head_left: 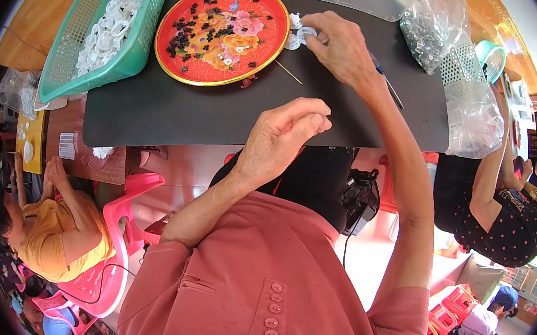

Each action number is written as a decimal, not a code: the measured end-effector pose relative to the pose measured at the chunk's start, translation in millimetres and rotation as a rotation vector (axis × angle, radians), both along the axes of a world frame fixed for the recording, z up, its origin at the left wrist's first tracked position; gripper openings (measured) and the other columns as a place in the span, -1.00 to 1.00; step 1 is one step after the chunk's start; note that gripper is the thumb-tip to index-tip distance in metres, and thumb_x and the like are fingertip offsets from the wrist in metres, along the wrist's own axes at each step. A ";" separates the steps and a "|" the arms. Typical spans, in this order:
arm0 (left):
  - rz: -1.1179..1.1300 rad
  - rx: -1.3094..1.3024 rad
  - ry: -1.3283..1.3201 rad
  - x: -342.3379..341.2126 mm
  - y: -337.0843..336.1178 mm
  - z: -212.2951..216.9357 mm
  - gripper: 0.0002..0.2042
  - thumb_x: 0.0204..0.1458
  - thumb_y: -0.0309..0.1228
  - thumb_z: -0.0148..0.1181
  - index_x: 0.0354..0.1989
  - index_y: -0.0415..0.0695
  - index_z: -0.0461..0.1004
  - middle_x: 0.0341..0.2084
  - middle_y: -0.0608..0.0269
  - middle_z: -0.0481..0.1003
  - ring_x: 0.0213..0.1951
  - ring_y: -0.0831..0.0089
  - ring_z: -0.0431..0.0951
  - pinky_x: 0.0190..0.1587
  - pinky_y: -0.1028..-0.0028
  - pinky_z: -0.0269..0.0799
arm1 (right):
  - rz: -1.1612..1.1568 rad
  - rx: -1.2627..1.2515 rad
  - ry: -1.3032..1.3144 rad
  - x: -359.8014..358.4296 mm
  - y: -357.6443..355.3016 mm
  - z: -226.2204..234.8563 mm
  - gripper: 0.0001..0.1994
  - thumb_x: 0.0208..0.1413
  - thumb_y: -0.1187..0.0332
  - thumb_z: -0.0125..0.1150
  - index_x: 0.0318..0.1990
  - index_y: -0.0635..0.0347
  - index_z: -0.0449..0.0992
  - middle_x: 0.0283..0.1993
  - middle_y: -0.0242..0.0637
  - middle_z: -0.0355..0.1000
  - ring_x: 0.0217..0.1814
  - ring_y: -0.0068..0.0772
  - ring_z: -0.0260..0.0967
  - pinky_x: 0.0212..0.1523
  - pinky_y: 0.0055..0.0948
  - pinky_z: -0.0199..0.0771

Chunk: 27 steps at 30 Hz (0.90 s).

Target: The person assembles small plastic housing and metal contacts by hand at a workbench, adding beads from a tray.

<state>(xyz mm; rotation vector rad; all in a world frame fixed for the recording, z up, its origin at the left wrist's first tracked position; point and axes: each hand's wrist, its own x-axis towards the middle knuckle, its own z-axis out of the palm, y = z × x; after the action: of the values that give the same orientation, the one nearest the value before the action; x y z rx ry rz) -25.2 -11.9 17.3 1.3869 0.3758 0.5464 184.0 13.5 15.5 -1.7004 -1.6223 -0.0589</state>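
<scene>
My right hand (341, 48) reaches to the far side of the dark table, just right of the red tray. Its thumb and fingers close on a small white, translucent plastic piece (306, 34). Another small white piece (295, 20) lies beside it, near the tray's rim. My left hand (284, 137) is held over the table's near edge, thumb and fingertips pressed together; whatever may be between them is hidden. The round red tray (169, 61), with a gold rim and flower print, carries many small black flower-shaped pieces (178, 41) and a few pale bits.
A green basket (122, 66) of white plastic pieces stands at the left. A thin stick (288, 72) and a pen (389, 85) lie on the dark table (221, 121). Bags of small parts (423, 37) sit at the right. Other people sit at both sides.
</scene>
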 end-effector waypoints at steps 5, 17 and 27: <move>0.051 -0.053 -0.052 6.6 8.2 -5.5 -0.79 0.19 -0.46 -0.05 -0.13 -0.31 0.45 -0.32 0.18 0.51 -0.26 0.52 0.49 -0.14 0.51 0.43 | -0.002 -0.179 -0.015 9.6 -4.2 0.8 -0.82 -0.05 0.47 0.16 -0.24 0.23 0.54 -0.42 -0.27 0.45 -0.49 -0.48 0.34 -0.36 -0.47 0.39; -0.057 -0.490 -0.135 18.4 26.6 -21.1 -0.73 0.19 -0.34 0.01 -0.08 -0.32 0.36 -0.30 0.12 0.46 -0.37 0.45 0.52 -0.34 0.51 0.44 | 0.096 -0.326 0.644 -33.2 -93.6 23.9 -0.85 -0.08 0.44 0.20 -0.31 0.22 0.56 -0.54 -0.42 0.40 -0.51 -0.65 0.28 -0.41 -0.59 0.33; -0.228 -0.694 -0.152 19.8 15.3 -20.2 -0.79 0.16 -0.41 0.03 -0.15 -0.31 0.38 -0.35 0.14 0.49 -0.39 0.42 0.53 -0.31 0.46 0.47 | 0.253 -0.134 0.410 -32.5 -112.0 21.5 -0.84 -0.09 0.52 0.17 -0.30 0.22 0.58 -0.47 -0.33 0.40 -0.49 -0.50 0.34 -0.40 -0.54 0.36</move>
<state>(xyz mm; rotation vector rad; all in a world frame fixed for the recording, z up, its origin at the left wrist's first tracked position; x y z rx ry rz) -5.4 3.5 -2.9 0.6999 0.2437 0.2858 151.5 -98.5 37.0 -1.4693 -1.5354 0.5009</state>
